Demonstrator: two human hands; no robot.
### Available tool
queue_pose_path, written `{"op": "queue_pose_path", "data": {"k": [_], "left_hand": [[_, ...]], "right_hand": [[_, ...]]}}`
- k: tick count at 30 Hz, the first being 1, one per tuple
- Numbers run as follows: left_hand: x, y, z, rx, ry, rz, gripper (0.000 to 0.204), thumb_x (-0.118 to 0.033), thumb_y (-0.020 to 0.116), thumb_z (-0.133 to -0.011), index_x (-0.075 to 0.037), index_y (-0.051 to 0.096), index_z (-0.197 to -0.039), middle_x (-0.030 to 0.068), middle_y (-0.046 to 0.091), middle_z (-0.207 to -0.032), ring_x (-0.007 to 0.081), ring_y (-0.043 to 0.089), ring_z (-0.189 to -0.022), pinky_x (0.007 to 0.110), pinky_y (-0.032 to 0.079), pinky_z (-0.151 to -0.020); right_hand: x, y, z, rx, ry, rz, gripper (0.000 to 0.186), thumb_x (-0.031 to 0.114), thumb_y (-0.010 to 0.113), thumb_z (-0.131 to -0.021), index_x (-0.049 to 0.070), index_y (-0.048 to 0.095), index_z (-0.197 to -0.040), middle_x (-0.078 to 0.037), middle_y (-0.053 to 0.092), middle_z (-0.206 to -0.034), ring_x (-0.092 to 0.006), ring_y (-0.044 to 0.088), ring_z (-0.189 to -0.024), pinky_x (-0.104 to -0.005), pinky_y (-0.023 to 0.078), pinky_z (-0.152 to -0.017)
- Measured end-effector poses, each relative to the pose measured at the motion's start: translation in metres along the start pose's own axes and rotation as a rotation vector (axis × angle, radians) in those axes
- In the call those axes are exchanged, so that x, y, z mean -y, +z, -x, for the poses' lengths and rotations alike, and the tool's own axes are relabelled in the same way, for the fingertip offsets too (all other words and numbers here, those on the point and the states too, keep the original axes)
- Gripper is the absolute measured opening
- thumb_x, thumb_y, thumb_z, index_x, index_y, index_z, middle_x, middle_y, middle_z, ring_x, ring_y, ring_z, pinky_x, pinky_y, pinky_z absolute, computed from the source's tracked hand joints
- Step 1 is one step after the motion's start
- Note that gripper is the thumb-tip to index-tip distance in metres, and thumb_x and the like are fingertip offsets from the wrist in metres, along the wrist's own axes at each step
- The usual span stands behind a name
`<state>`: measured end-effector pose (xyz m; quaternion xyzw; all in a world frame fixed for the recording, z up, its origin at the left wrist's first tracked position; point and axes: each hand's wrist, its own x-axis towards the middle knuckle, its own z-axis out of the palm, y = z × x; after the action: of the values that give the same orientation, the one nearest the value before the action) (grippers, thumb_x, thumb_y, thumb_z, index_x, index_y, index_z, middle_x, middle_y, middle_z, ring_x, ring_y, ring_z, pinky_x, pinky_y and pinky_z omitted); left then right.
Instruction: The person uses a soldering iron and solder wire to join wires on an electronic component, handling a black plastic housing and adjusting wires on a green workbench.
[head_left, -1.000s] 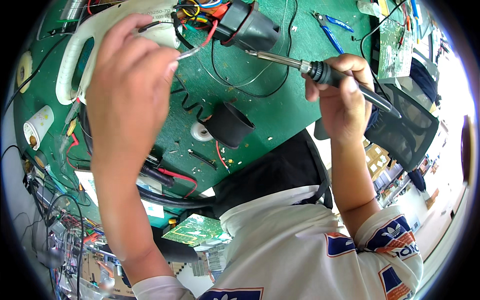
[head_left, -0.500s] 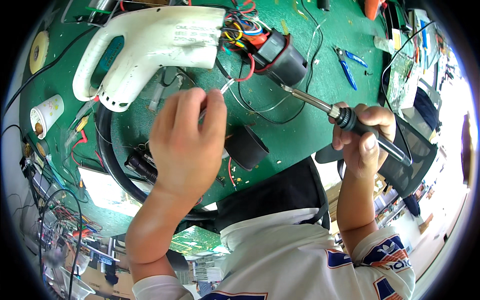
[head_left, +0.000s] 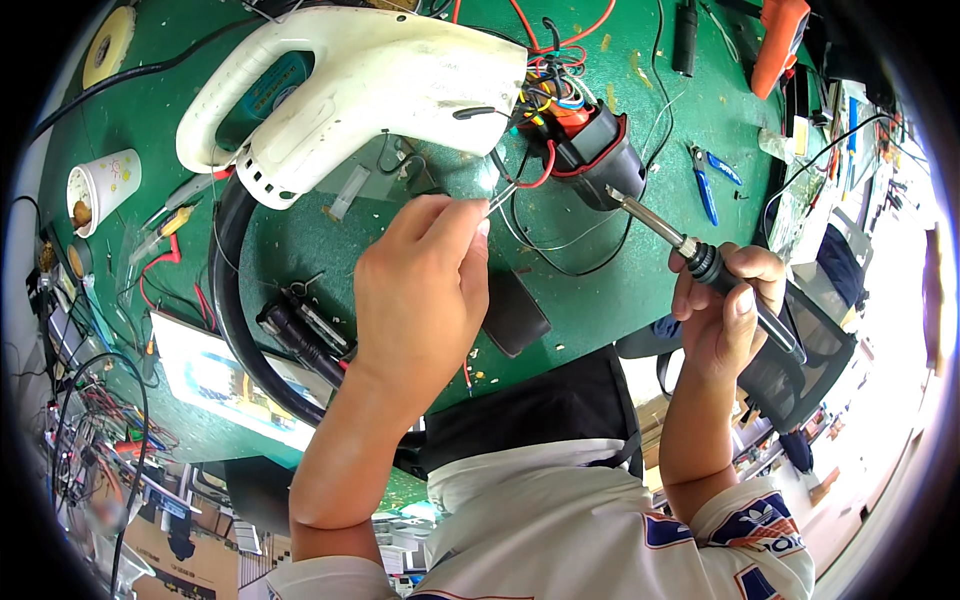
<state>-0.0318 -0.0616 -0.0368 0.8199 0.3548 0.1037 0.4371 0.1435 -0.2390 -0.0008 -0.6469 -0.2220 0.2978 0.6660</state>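
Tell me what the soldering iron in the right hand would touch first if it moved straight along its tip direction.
Probably the black connector head with its coloured wires. The right hand points the soldering iron up-left, and its tip is already at that housing; whether it touches is unclear.
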Motion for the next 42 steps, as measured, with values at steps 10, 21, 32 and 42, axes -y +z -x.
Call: {"op": "queue_pose_path", "data": {"k": [10, 21, 32, 42], "left_hand": [[0.004, -0.008, -0.006, 0.061, -0.2, 0.311, 0.006, -0.003, 0.065, -0.086, -0.002, 0.066, -0.092, 0.0095, 0.064, -0.076, 0.0192, 0.061, -0.061, 0.03, 0.047, -0.051], [0.008, -0.006, -0.004, 0.161, -0.644, 0.797, 0.012, -0.004, 0.066, -0.088, 0.004, 0.066, -0.097, 0.0007, 0.063, -0.076, 0.0025, 0.053, -0.063, 0.019, 0.041, -0.054], [0.012, 0.001, -0.001, 0.218, -0.827, 1.131, 0.017, -0.003, 0.067, -0.087, 0.002, 0.061, -0.101, 0.0023, 0.058, -0.072, 0.0076, 0.048, -0.056, 0.022, 0.037, -0.051], [0.01, 0.015, 0.007, 0.121, -0.814, 1.186, 0.016, 0.0, 0.065, -0.087, 0.004, 0.061, -0.102, 0.0033, 0.058, -0.075, 0.0078, 0.049, -0.06, 0.022, 0.039, -0.053]], "right_hand": [[0.001, -0.001, 0.0, -0.031, -0.015, 0.017, 0.036, 0.029, 0.065, -0.094, -0.001, 0.05, -0.107, -0.012, 0.055, -0.068, -0.0191, 0.055, -0.051, -0.0335, 0.052, -0.056], [0.003, -0.003, 0.002, -0.03, -0.029, -0.001, 0.035, 0.028, 0.064, -0.094, -0.001, 0.049, -0.107, -0.012, 0.054, -0.07, -0.0189, 0.055, -0.051, -0.0384, 0.054, -0.068], [0.004, 0.003, 0.002, -0.033, -0.055, 0.112, 0.04, 0.032, 0.071, -0.089, 0.001, 0.052, -0.105, -0.01, 0.056, -0.062, -0.019, 0.056, -0.051, -0.0425, 0.05, -0.075], [0.003, 0.007, -0.002, 0.034, -0.077, 0.178, 0.036, 0.029, 0.072, -0.089, 0.001, 0.05, -0.099, -0.008, 0.057, -0.064, -0.0169, 0.056, -0.056, -0.0353, 0.049, -0.067]]}}
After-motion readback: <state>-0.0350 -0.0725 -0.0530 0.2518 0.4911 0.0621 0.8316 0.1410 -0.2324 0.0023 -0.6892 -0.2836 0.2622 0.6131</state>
